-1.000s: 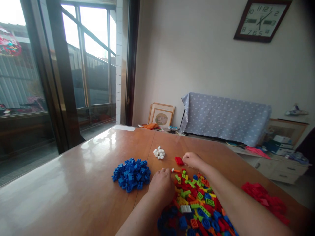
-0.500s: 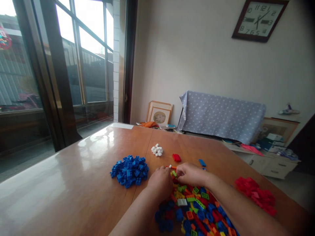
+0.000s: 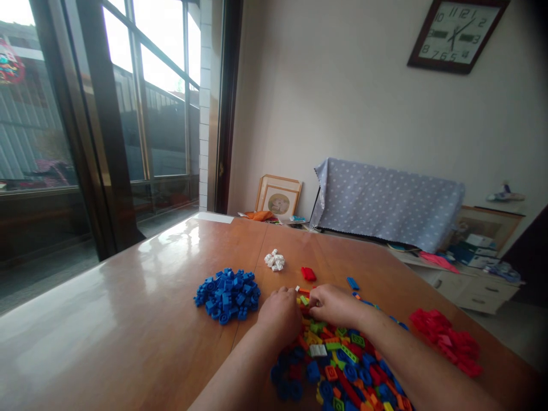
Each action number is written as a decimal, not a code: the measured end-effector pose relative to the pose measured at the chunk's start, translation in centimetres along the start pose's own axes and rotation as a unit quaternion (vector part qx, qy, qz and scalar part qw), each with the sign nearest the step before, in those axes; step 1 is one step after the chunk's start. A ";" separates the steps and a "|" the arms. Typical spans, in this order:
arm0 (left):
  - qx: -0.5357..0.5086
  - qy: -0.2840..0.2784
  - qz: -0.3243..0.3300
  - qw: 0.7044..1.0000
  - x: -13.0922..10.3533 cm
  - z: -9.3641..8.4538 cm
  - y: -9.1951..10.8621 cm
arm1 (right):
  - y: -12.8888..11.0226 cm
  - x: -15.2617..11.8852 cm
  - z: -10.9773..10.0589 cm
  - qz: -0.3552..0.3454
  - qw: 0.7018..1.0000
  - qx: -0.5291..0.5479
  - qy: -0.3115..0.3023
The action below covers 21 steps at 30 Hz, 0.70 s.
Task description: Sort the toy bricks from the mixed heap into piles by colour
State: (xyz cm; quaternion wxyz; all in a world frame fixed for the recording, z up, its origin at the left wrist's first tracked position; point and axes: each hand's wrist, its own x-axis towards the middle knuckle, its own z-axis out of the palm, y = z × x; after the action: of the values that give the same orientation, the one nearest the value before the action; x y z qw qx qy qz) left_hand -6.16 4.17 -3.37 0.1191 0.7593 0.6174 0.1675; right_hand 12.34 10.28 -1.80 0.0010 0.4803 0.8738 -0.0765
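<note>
A mixed pile of toy building bricks (image 3: 342,359) in blue, red, orange, yellow and green lies on the table beneath my forearms. At the pile's far left edge rests my left hand (image 3: 280,314), its fingers curled down and mostly hidden behind its back. My right hand (image 3: 334,303) faces it a short way off, fingers bent inward among the bricks. Whatever either hand pinches is too small or covered to make out. Between them show a few lime green bricks (image 3: 304,299), with a small white brick (image 3: 297,289) just beyond.
Left of my hands is a heap of blue bricks (image 3: 226,295). Farther back sit a small white cluster (image 3: 274,260), some red bricks (image 3: 307,274) and a blue brick (image 3: 352,283). A red heap (image 3: 447,342) lies right, on the wooden table (image 3: 128,325).
The view has shifted slightly. Both hands stay at the far edge of the pile, with only tiny finger movement; the sorted heaps look the same.
</note>
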 end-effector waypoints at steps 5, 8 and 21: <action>0.000 0.012 0.008 1.000 0.1 0.3 -0.2 | 0.6 0.2 -0.1 0.004 1.000 0.001 0.009; -0.001 0.012 0.004 1.000 0.1 0.3 -0.2 | 0.9 0.3 -0.2 0.013 1.000 0.020 0.001; -0.001 0.012 0.006 1.000 0.1 0.3 -0.1 | 1.0 0.8 0.6 0.030 0.995 0.086 0.033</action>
State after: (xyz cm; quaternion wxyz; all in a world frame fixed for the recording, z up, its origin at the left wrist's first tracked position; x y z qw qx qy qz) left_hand -6.17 4.26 -3.69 0.1116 0.7610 0.6138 0.1780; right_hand 12.75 11.39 -2.58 -0.0671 0.5068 0.8488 -0.1351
